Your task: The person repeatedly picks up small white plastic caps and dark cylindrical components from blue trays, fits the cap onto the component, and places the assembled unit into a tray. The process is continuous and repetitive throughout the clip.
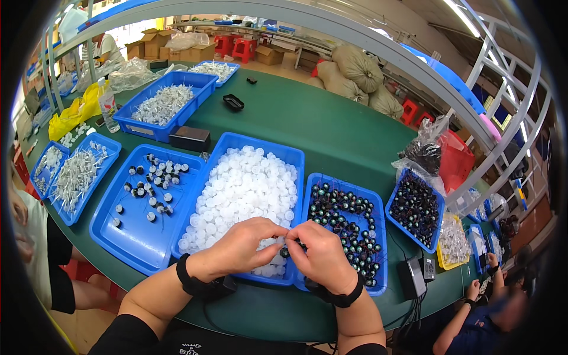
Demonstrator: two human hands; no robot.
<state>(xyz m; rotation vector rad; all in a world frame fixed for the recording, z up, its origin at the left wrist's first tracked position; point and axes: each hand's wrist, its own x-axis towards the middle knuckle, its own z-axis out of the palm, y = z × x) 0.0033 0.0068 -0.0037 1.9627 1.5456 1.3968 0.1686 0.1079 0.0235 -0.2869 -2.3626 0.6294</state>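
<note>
"Since the green table [313, 124] reaches well beyond the left hand [245, 244] and the right hand [322, 251], what stands closest to them?"

"The middle tray, blue [260, 141], lies under the left hand and stretches ahead of it. The left tray [133, 236] sits out to that hand's left, the right tray [381, 248] reaches under and ahead of the right hand, and the far tray [407, 232] is smaller, farther to its right."

"How much looks done?"

"A modest share, I'd judge. Pieces scattered in the left tray, the two-tone pieces [151, 216], show pale tops and dark bodies, so they look already joined."

"And what is left?"

"Much more, by the look of it. White discs [242, 189] heap high ahead of the left hand, while dark round pieces [336, 218] crowd the right tray. Similar dark pieces fill the far tray."

"What about the hands themselves?"

"Both are half curled, fingertips meeting over the middle tray's near right part. I cannot tell whether either grips anything; whatever sits between the tips is too small to make out. One dark ball [284, 252] shows just below the right hand's fingertips, held or merely close by."
</note>
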